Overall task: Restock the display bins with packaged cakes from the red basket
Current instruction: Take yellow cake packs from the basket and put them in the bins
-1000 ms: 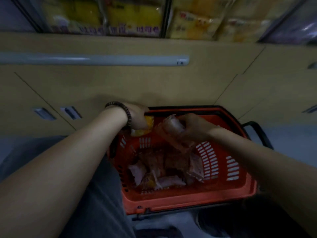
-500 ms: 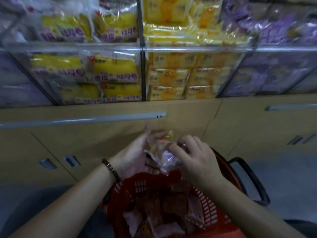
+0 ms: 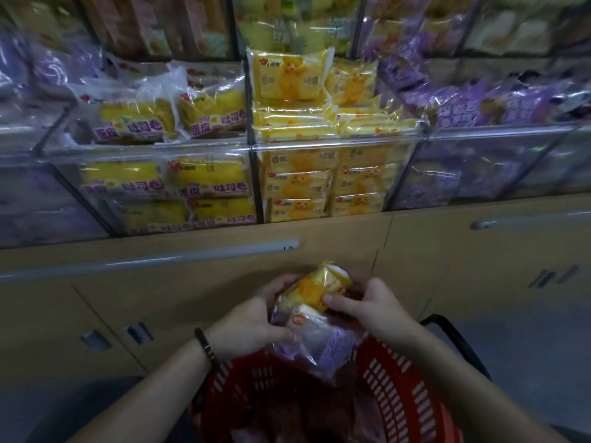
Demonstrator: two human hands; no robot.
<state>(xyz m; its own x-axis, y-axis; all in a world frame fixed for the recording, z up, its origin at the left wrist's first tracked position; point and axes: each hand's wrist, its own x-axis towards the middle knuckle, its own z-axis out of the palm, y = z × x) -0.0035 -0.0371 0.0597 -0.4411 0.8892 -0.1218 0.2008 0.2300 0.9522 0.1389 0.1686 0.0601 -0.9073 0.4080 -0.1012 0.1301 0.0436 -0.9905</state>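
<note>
- The red basket [image 3: 399, 394] sits lowest in view, between the forearms, with more wrapped cakes lying dim inside it, so there is stock left to shelve
- A second ago both hands were down in the basket picking; now they hover just above its far rim with packets lifted clear
- The left hand [image 3: 252, 318], a beaded bracelet [image 3: 206, 346] at its wrist, curls round the bundle from the left
- The right hand [image 3: 374, 308] grips the other side, thumb laid on the yellow packaged cake [image 3: 315, 287]
- That yellow cake lies on top, tilted up and away; touching it from beneath is a purple-and-white packaged cake [image 3: 319, 340], its wrapper hanging toward the basket
- Beyond the hands stands the tan cabinet front [image 3: 192, 298] with its grey rail [image 3: 160, 260]; the view has tipped up, so the bins above it now show in full
- The middle display bin [image 3: 319, 174] holds stacked yellow packets like the one in hand and looks nearly full; the right display bin [image 3: 463, 174] holds purple ones
- Picking seems done for this load; placing comes next, and two kinds in one grip will likely need splitting between those bins
</note>
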